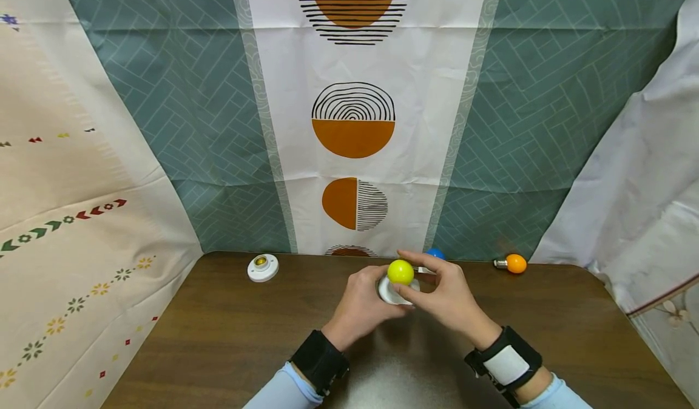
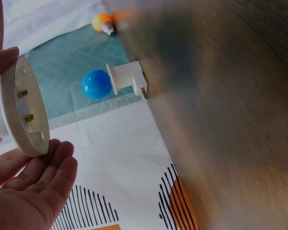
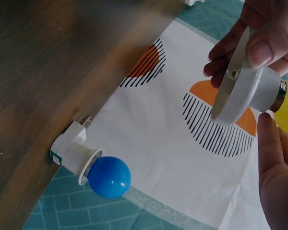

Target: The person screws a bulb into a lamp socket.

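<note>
My left hand (image 1: 360,300) grips a round white lamp holder (image 3: 240,93) by its rim, raised over the table. In the left wrist view its hollow underside shows two brass terminals. A yellow light bulb (image 1: 400,272) sits at the holder's mouth, and a band of its metal cap shows between glass and socket in the right wrist view. With thumb and fingers around the bulb, my right hand (image 1: 448,297) holds it from the right. The bulb is almost wholly hidden in the left wrist view.
A blue bulb (image 3: 109,177) in a white plug-in socket (image 3: 72,148) lies at the table's back edge, behind my right hand. An orange bulb (image 1: 516,263) lies farther right. Another white lamp holder (image 1: 263,269) sits at the back left. Hanging cloth (image 1: 355,57) borders the wooden table (image 1: 218,336).
</note>
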`<state>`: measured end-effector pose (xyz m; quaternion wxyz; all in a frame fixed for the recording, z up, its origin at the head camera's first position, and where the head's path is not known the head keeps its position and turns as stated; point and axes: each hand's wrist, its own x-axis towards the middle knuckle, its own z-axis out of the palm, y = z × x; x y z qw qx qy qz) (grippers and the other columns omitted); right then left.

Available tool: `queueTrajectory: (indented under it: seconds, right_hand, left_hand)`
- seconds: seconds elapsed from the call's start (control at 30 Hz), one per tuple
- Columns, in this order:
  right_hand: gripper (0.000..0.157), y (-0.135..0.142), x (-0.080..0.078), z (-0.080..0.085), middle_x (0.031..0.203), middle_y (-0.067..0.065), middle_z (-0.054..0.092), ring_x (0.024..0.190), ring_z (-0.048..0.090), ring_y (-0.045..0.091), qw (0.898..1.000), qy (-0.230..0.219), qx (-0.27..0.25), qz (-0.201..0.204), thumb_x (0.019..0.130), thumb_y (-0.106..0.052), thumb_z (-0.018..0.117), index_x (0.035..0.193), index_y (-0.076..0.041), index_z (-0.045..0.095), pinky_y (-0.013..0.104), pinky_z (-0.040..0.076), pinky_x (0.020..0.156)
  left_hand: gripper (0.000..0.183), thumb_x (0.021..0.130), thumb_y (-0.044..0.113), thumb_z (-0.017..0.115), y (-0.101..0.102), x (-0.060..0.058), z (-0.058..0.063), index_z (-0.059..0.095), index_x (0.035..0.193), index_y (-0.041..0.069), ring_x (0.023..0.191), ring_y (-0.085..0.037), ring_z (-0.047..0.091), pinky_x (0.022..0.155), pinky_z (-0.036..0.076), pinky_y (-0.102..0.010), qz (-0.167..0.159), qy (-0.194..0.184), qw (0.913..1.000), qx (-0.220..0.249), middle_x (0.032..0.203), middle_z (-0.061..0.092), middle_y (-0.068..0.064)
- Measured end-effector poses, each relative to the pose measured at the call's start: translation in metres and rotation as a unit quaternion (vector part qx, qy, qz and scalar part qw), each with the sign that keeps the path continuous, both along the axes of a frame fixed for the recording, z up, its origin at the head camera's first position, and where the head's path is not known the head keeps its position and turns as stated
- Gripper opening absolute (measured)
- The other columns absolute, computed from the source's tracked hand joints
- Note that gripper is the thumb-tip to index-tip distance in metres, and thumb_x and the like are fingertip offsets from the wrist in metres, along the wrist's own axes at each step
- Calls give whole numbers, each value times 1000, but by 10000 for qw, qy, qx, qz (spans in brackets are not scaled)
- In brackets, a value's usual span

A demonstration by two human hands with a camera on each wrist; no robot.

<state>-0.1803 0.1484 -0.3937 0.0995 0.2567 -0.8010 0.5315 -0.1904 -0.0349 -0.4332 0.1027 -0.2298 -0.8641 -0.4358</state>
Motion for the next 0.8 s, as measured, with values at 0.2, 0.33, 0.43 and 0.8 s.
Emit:
queueTrajectory:
  seconds: [0.2,0.33,0.43,0.8]
  right_hand:
    - [51,0,0,1,125,-5,60,114,56,9,9999,29,75,147,79,-23,74,127,-19,57,28,51,88]
    - [47,-1,0,-1,119,0,64,108,59,10,9999,94,-96,95,78,-23,76,122,-19,61,27,53,85]
    - [46,-2,-1,-2,117,-2,65,105,61,9,9999,85,-139,-22,76,-27,77,120,-24,62,25,53,83]
    - [49,-1,-2,-2,124,-6,61,112,57,8,9999,19,33,103,80,-25,74,126,-21,58,27,52,87]
  left_hand:
    - [58,65,49,80,0,0,0,61,115,25,93,-5,58,80,51,-21,22,30,10000,-30,106,63,12]
    - [57,65,46,81,0,0,1,61,114,25,91,-5,58,79,51,-20,-6,6,10000,31,105,63,12]
    - [56,65,44,82,0,0,0,61,113,25,90,-5,58,79,51,-20,-27,-5,10000,53,104,63,12]
    - [57,65,47,81,0,0,0,61,114,24,91,-5,58,80,51,-20,-9,59,10000,19,105,63,12]
